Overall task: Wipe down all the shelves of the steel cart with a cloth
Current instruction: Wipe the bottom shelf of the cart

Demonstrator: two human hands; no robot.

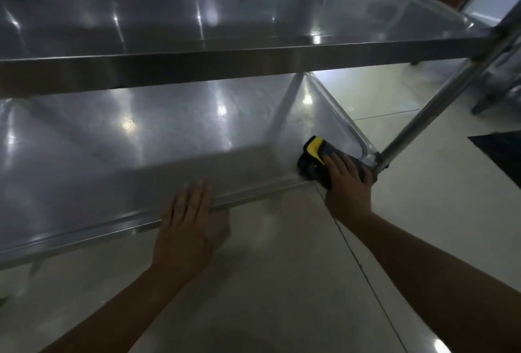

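Pressing a grey and yellow cloth (315, 156) into the near right corner of the lower shelf (141, 141), the right hand (348, 180) lies flat on top, fingers pretty much straight and spread over the fabric. The left hand (184, 225) rests on that shelf's near edge, fingers straight and together, holding nothing. The upper shelf (197, 8) of the steel cart (423, 118) sits above, on a pale tiled floor (282, 282).
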